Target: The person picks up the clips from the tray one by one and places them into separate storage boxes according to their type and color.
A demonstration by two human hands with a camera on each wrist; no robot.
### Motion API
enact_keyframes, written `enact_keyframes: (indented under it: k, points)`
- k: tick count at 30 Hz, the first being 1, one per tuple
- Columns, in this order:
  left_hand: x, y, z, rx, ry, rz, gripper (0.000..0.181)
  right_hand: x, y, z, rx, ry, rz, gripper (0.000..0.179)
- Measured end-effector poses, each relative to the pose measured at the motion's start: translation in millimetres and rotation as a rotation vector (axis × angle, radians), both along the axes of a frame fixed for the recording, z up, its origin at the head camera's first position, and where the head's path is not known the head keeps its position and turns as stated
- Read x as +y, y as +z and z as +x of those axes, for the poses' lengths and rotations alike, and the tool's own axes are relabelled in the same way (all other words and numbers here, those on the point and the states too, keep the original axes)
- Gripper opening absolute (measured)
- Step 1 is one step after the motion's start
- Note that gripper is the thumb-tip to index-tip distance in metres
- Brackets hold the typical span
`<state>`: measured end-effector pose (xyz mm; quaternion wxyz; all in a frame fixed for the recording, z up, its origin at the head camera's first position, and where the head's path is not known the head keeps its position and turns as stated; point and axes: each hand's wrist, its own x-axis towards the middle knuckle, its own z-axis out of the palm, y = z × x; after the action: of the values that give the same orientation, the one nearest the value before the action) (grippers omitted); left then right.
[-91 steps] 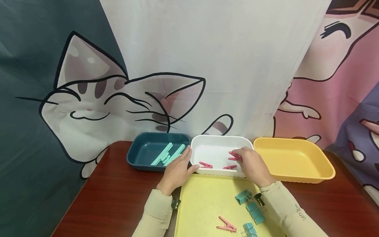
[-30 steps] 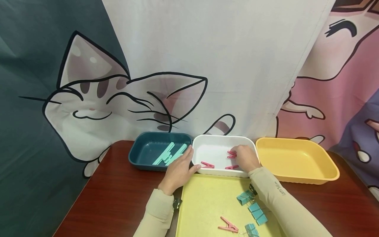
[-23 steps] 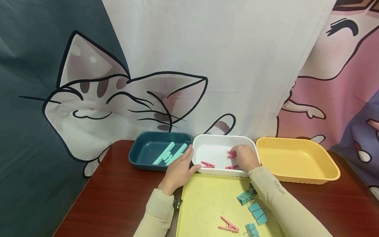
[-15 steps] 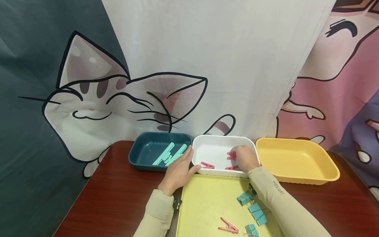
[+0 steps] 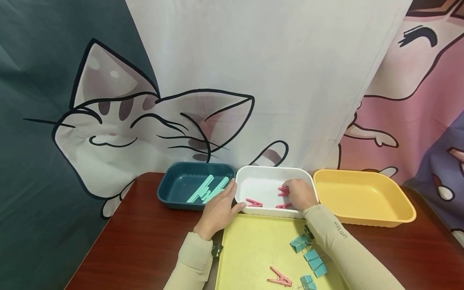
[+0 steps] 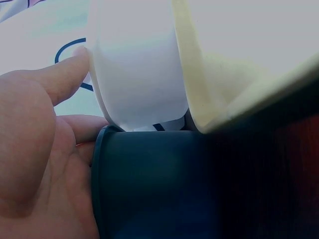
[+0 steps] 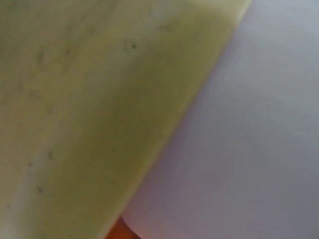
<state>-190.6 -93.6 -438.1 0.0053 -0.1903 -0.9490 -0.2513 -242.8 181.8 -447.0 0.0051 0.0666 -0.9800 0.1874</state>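
Compared with three seconds ago, the right hand (image 5: pixel 301 195) has reached further into the white bin (image 5: pixel 275 213), carrying its pink clip (image 5: pixel 281 194) slightly leftward, and the wrist now crosses the front rim. The left hand (image 5: pixel 218 208) has kept its place.

The right hand's fingers are curled and pinch that pink clip inside the bin, towards its right end; two prongs stick out, while the fingertips and the rest of the clip are hidden. A second pink clip (image 5: pixel 282 206) lies by the front wall, its right end covered by the hand. A third pink clip (image 5: pixel 254 203) lies at front left, near the left thumb.

The left hand is extended, thumb apart from the fingers, where the white bin meets the dark blue bin (image 5: pixel 168 202). Seen from the left wrist, the thumb touches the white rim, and the other fingers pass partly out of sight behind the blue one. Mint clips (image 5: pixel 201 189) in the blue bin are partly covered by this hand.

On the yellow tray (image 5: pixel 246 245), cut off below, lie a paler pink clip (image 5: pixel 282 278) and teal binder clips (image 5: pixel 312 257), the lowest one cropped. The right wrist view is blurred, showing just tray and white bin.
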Motion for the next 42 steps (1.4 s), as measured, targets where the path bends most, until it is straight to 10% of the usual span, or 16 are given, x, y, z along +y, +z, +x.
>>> enact_keyframes:
  k: [42]
  points:
    - [0.2,-0.5,0.2,-0.006,-0.001,-0.001,0.077,-3.7,44.8,29.1,0.142,0.115,-0.024,0.028]
